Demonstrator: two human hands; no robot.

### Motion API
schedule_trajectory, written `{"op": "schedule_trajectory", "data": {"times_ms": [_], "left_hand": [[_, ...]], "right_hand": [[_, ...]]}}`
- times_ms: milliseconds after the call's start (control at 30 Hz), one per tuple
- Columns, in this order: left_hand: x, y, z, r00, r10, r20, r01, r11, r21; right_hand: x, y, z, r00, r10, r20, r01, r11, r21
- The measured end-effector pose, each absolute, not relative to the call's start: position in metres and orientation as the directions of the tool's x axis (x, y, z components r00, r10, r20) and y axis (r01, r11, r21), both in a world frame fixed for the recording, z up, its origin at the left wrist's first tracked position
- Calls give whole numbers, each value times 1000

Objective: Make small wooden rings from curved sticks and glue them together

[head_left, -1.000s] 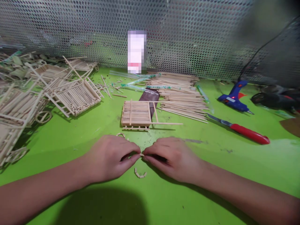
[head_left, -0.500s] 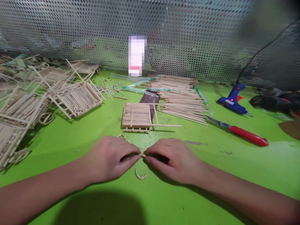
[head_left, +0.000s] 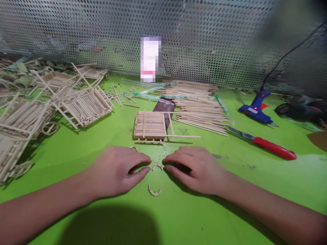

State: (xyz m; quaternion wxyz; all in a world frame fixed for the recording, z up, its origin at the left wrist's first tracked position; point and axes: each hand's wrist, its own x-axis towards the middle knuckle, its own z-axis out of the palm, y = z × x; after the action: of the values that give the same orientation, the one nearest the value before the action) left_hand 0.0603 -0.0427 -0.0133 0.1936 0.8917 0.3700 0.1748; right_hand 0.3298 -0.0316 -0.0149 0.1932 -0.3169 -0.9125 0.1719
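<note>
Between my two hands a small arc of short wooden stick pieces [head_left: 157, 166] lies on the green tabletop. My left hand [head_left: 122, 166] is just left of it, thumb and forefinger apart with nothing between them. On the other side my right hand [head_left: 192, 168] rests close to the arc's right end, its thumb and fingertips slightly parted and holding nothing. A second curved row of stick pieces [head_left: 154, 194] lies nearer to me. Another small arc [head_left: 134, 148] is partly hidden behind my left hand. Beyond the hands sits a small cart body made of sticks [head_left: 150, 125].
A red-handled knife [head_left: 274, 148] and a blue glue gun [head_left: 257, 109] with a cord lie at the right. Thin wooden sticks [head_left: 201, 109] are heaped behind the cart body. Several stick carts [head_left: 87, 107] crowd the left. A perforated metal panel [head_left: 217, 41] closes off the back.
Both hands have let go of the small stick pieces and drawn slightly apart, leaving the arc lying on the table. The whole view has shifted a little.
</note>
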Motion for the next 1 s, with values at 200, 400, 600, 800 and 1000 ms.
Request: {"op": "schedule_trajectory", "data": {"times_ms": [200,400,600,800,1000], "left_hand": [[64,-42,-18,689,707,159,587,-674,448],[65,-41,-20,696,697,170,581,-686,438],[66,-41,-22,701,673,236,541,-717,440],[67,-40,-24,703,652,285,515,-742,428],[66,-40,-25,693,661,287,523,-735,431]], "right_hand": [[331,-27,-19,-772,567,288,441,804,-399],[330,-27,-20,-778,543,316,427,826,-367],[329,-27,-21,-778,509,370,393,852,-346],[329,-28,-21,-775,520,360,410,846,-341],[327,-28,-20,-769,537,346,425,834,-351]]}}
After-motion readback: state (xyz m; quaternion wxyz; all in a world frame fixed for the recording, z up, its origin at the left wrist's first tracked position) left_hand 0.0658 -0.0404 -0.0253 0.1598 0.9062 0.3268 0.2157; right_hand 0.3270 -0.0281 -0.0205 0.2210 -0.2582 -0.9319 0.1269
